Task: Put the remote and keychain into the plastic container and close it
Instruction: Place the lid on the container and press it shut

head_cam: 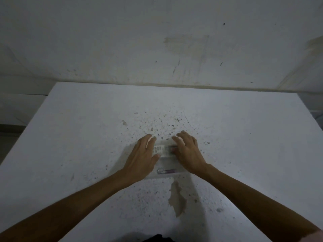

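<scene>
With remote (163, 150) and keychain (166, 171) seemingly inside the container (164, 161), I spread my left hand (142, 157) and right hand (187, 154) flat, fingers open, pressing its lid shut.

A dim, bluish-grey view with low contrast and no strong light source showing. The white bench (227, 137) is brightest toward its middle and falls off to darker grey at the sides and corners. Shadows are soft and faint: a pale one lies on the bench just left of the left hand (142, 154), and the forearms read as dark shapes with little surface detail. There is no glare. The picture is slightly soft and grainy throughout. Wide-angle distortion bends the far edge of the bench and the wall (157, 41) behind it, most strongly near the frame's corners.
</scene>
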